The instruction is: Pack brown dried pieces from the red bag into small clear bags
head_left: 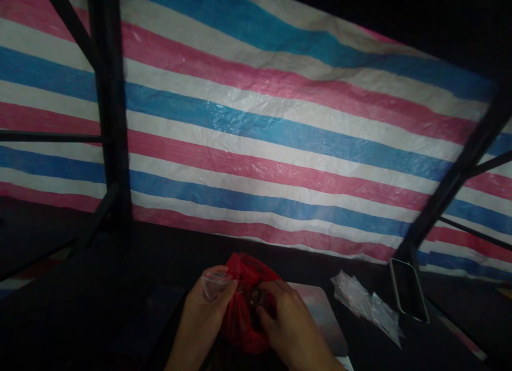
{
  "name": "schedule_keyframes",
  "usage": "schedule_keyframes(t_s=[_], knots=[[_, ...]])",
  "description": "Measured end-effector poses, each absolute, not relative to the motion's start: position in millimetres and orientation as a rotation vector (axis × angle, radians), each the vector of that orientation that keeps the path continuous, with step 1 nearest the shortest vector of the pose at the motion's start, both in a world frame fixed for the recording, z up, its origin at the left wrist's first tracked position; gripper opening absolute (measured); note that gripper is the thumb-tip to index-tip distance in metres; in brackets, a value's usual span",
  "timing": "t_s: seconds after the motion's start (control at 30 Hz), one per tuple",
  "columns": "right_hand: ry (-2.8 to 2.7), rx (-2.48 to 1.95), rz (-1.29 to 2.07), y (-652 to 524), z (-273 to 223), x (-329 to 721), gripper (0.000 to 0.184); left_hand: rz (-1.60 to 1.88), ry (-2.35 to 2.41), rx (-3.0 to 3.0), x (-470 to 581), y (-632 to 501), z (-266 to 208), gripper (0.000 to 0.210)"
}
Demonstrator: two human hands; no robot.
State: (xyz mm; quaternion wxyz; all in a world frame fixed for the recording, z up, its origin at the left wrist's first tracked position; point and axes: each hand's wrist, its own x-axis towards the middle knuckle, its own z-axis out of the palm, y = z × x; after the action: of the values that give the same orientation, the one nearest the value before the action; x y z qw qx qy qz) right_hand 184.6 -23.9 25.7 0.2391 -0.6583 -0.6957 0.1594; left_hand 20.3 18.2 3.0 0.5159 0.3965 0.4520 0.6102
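Observation:
A red plastic bag (244,328) is bunched up in front of me with its mouth open. My left hand (204,307) is closed on a small clear zip bag (215,283), thumb against the red bag's edge. At the mouth of the red bag, my right hand (286,317) has its fingers curled round a small dark round thing (256,295). Dim light hides what kind of thing it is, and the red bag's contents are mostly in shadow.
A pale flat tray-like thing (320,312) lies right of my right hand. Beyond it are several clear plastic bags (366,301) and a phone (408,290) leaning on a dark post. Dark metal posts (112,104) stand before a striped plastic sheet (280,131).

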Motion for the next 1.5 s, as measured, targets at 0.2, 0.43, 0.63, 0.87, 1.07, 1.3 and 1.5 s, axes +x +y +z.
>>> schedule_keyframes(t_s=[0.2, 0.43, 0.63, 0.87, 1.07, 1.3, 1.5], knots=[[-1.930, -1.855, 0.383, -26.0, 34.4, 187.7, 0.034, 1.496, 1.127, 0.952, 22.3, 11.7, 1.1, 0.046], [-1.901, -1.745, 0.410, -22.0, 33.2, 171.9, 0.035, 1.470, 1.070, 0.920, 24.7, 9.5, 0.1, 0.048], [-2.060, -1.890, 0.242, -20.5, 37.0, 173.0, 0.041, 1.516, 1.104, 0.879, 13.7, 12.3, 6.3, 0.051], [-2.025, -1.814, 0.337, -18.9, 41.5, 171.9, 0.036, 1.522, 1.095, 0.944, 6.7, 14.4, 0.2, 0.046], [-2.031, -1.972, 0.192, -18.3, 42.2, 174.0, 0.035, 1.540, 1.076, 1.033, 5.3, 13.3, -2.4, 0.041], [-2.100, -1.902, 0.231, -18.6, 48.8, 153.6, 0.034, 1.513, 1.052, 1.094, 3.7, 16.0, -10.8, 0.041], [-2.077, -2.087, 0.100, -15.8, 51.4, 172.6, 0.032, 1.562, 1.080, 1.073, -4.1, 19.5, -11.0, 0.044]])
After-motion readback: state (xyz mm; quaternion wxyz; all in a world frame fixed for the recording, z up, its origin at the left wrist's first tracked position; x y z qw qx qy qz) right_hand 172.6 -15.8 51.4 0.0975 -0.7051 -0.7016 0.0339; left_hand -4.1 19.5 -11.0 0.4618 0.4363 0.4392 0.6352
